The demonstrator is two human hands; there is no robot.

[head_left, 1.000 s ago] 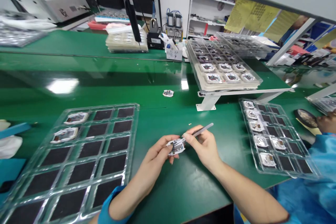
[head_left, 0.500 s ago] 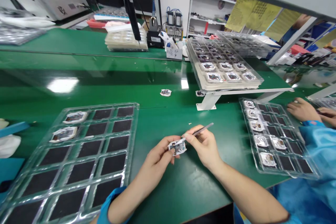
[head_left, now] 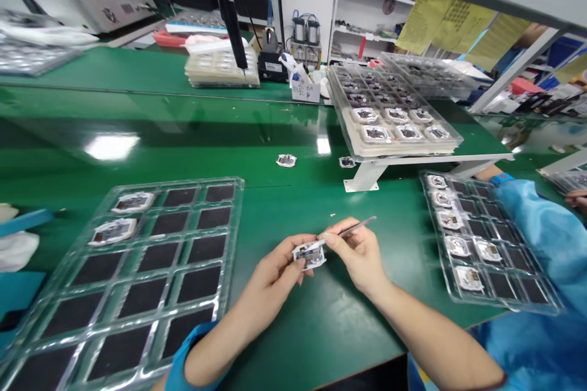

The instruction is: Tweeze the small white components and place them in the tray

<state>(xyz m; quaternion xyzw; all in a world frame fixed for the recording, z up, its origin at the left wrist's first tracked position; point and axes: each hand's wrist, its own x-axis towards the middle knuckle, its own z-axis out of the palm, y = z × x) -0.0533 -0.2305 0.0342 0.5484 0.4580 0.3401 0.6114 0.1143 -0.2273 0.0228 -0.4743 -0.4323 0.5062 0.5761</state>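
My left hand [head_left: 274, 270] pinches a small white-framed electronic part [head_left: 310, 254] just above the green table [head_left: 284, 195]. My right hand [head_left: 355, 255] grips slim metal tweezers [head_left: 351, 230], whose tip rests on the part. To my left lies a clear tray [head_left: 137, 269] of dark pockets, two of them at the far left holding parts. On the right a second clear tray [head_left: 481, 238] holds several parts in its left column.
Two loose parts [head_left: 286, 160] lie on the table beyond my hands. A raised white stand [head_left: 398, 159] carries stacked trays of parts. A co-worker's blue sleeve [head_left: 536, 226] reaches over the right tray. An electric screwdriver [head_left: 229, 12] hangs above stacked trays at the back.
My hands and the part stay almost still. The co-worker's arm at the right has swung in over the far end of the right tray.
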